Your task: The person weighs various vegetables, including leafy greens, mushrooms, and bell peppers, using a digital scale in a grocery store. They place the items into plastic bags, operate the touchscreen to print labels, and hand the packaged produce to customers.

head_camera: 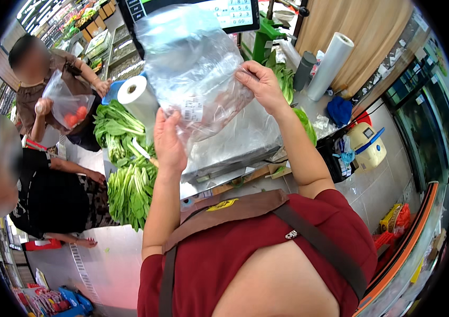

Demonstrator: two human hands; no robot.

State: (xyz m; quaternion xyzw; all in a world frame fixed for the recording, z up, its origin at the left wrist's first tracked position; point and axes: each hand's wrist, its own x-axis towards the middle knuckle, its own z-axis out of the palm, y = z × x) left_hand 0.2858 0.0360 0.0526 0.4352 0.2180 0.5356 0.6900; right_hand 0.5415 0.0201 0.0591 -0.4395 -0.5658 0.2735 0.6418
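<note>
Both my hands hold up a clear plastic bag point(200, 59), stretched between them above the metal weighing platform point(236, 130). My left hand point(170, 140) pinches its lower left edge, close to a white printed label point(193, 109) on the bag. My right hand point(262, 85) grips the right edge between thumb and fingers. Something pinkish shows through the bag's lower part; what it is cannot be told. Behind the bag stands the scale's screen point(238, 14), partly covered by it. A knife point(140, 148) with a pale blade lies among leafy greens point(131, 190) left of my left hand.
A roll of plastic bags point(134, 89) stands beside the greens, another roll point(330, 65) at the back right near a grey cylinder point(305, 71). Two people are at the left, one holding a bag of red produce point(74, 117). A cream container point(367, 146) stands at the right.
</note>
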